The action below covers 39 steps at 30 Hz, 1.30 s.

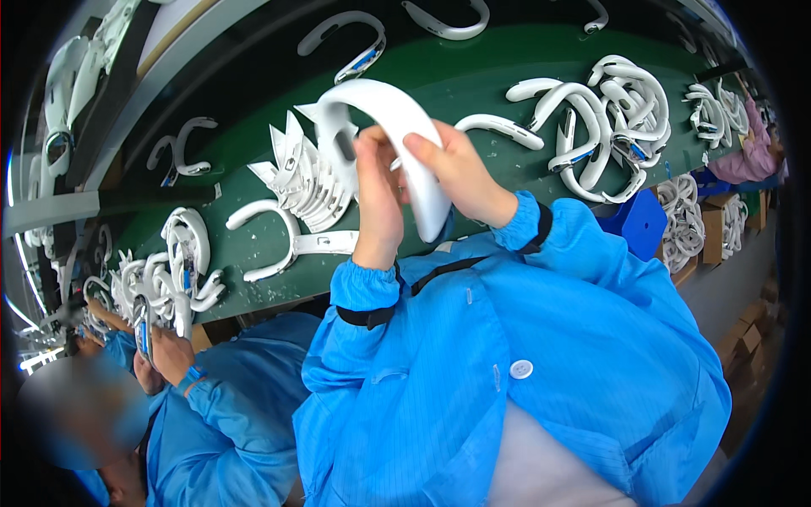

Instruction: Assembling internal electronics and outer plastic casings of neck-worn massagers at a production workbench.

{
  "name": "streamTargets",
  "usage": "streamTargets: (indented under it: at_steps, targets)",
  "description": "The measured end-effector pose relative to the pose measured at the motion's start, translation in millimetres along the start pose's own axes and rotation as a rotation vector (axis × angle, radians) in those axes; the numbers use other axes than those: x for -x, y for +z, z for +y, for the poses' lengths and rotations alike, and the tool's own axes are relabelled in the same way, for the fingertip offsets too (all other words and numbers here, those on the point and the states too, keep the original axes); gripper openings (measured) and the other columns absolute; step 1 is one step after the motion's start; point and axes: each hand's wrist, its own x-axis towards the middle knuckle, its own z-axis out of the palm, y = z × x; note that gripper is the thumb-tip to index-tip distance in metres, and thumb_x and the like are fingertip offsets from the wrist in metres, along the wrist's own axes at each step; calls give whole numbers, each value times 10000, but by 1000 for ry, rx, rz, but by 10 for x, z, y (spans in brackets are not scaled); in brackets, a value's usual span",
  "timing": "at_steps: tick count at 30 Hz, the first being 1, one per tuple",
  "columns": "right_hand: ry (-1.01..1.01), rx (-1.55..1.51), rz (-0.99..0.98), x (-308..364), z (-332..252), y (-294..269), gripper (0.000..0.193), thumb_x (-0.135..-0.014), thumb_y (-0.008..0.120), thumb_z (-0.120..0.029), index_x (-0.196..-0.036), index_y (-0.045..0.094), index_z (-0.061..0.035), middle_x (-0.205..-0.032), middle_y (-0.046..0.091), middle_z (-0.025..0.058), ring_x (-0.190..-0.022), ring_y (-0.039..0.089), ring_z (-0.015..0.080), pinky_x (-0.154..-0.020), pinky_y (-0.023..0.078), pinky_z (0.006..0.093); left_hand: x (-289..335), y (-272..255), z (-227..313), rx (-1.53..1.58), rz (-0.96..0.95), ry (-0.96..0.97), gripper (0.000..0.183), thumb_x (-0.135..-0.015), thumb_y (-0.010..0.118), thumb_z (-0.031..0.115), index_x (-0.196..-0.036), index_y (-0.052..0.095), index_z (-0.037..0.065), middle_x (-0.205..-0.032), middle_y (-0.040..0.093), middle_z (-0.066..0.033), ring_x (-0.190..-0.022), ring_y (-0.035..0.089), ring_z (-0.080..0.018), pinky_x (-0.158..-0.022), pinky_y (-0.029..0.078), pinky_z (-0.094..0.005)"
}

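Observation:
Both my hands hold one white, curved neck fan (382, 100) above the green bench. My left hand (377, 203) has its fingers closed at the inner side of the curve. With thumb on the outer face, my right hand (469, 177) grips the lower arm of the fan. Some fingertips are hidden behind the plastic. Just left of the fan lies a fanned stack of white curved plastic covers (308, 182). Nearer me, another U-shaped neck fan (287, 221) lies on the bench.
A heap of white neck fans (604, 127) lies to the right on the green bench (456, 80). Beside its edge stands a blue bin (635, 224). On the left, a co-worker in blue (228, 406) handles a part near another heap (186, 253). Cardboard boxes (714, 228) stand at right.

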Motion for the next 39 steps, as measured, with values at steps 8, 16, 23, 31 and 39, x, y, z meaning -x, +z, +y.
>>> streamTargets:
  at_steps: [8, 16, 23, 31, 39]
  targets:
    - [158, 4, 55, -191, -215, -16, 620, -943, 226, -508, -721, 549, -28, -502, 543, 74, -391, 508, 128, -394, 431, 226, 112, 95, -335, 212, -132, -220, 611, -918, 118, 570, -1111, 449, 95, -704, 558, -76, -509, 552, -163, -413, 457, -281]
    - [102, -6, 130, -273, -158, 21, 539, -948, 302, -453, -710, 538, -30, -518, 521, 44, -404, 491, 107, -386, 409, 219, -23, 138, -392, 31, 92, -239, 666, -893, 78, 610, -1029, 473, 91, -581, 532, -90, -401, 509, -195, -334, 413, -287]
    - [-53, -73, 251, -150, 16, 116, 500, -963, 272, -405, -882, 560, -4, -608, 557, 46, -495, 519, 98, -475, 443, 234, 28, 203, -283, 166, 195, -260, 617, -926, 131, 556, -1094, 487, 81, -797, 592, -67, -602, 598, -181, -439, 477, -292]
    - [-37, -265, 205, -186, 64, 64, 421, -959, 275, -309, -916, 554, 3, -653, 561, 68, -518, 518, 128, -510, 453, 256, 33, 106, -231, 115, 139, -266, 578, -931, 185, 550, -1128, 485, 97, -974, 569, -36, -861, 575, -148, -645, 480, -271]
    - [-126, -115, 69, -55, 201, 175, 341, -954, 334, -214, -1136, 522, 5, -1069, 561, 87, -972, 516, 146, -895, 382, 276, 12, 17, -147, -92, 355, 251, 563, -957, 179, 475, -1136, 467, 26, -1046, 554, -146, -842, 588, -210, -692, 491, -346]
